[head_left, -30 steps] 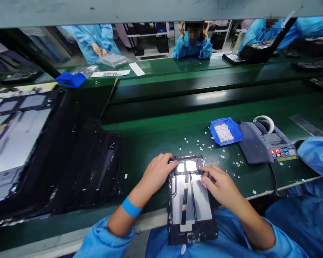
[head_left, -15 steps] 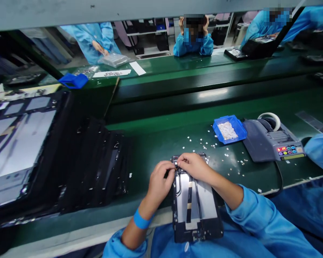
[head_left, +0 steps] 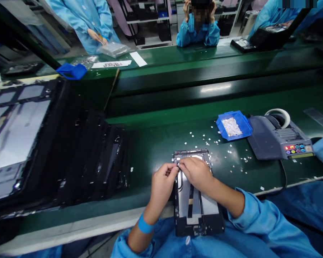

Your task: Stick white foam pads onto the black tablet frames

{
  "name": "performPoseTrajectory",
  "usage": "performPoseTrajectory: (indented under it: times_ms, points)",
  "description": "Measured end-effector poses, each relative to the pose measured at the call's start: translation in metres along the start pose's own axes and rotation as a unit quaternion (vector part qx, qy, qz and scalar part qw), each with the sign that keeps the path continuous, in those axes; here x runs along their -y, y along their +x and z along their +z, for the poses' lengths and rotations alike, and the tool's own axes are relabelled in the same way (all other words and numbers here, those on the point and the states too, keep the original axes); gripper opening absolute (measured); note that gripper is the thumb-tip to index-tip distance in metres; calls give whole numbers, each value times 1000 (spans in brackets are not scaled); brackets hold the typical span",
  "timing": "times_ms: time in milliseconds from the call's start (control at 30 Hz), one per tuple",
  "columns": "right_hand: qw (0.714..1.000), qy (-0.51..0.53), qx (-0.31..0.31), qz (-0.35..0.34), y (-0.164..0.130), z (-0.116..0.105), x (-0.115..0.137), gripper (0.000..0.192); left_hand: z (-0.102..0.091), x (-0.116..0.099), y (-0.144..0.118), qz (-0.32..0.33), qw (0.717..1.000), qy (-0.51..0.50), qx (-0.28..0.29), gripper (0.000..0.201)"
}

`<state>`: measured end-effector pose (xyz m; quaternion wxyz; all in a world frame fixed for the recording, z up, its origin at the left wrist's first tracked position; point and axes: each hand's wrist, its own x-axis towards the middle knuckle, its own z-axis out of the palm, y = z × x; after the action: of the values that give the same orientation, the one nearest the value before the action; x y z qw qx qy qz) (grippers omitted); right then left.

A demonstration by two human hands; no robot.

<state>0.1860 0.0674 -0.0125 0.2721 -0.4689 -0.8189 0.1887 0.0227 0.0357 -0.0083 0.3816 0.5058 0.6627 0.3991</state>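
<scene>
An opened tablet [head_left: 183, 200] with silver plates, dark strips and a black lower end lies in front of me, its near end over the table edge by my blue coat. Near its upper left corner my left hand [head_left: 161, 182] is closed in a pinch. My right hand [head_left: 197, 173] reaches across the tablet's upper part, fingers pinched too, fingertips meeting those of the left. A tiny whitish piece shows between the fingertips, too small to name. The right hand covers part of the tablet beneath it.
To the left stands a stack of dark tablet housings [head_left: 97, 157]. A blue bin [head_left: 222, 127] of small white pieces sits beside a grey tape dispenser [head_left: 266, 143]. White bits [head_left: 230, 152] are scattered nearby. Co-workers in blue sit or stand across the green bench and at right.
My fingertips have drawn together and shifted slightly down the tablet, showing more of its upper end. The whole view has tilted a little downward.
</scene>
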Motion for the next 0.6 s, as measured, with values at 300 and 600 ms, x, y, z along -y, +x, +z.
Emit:
performPoseTrajectory:
  times_ms: [300, 600]
  points:
    - [994, -36, -31, -94, 0, 2, -4, 15, -7, 3, -10, 262, 930, 254, -48, 17]
    - [998, -42, -36, -11, 5, -2, 7, 17, -4, -1, -8, 216, 952, 214, -36, 15]
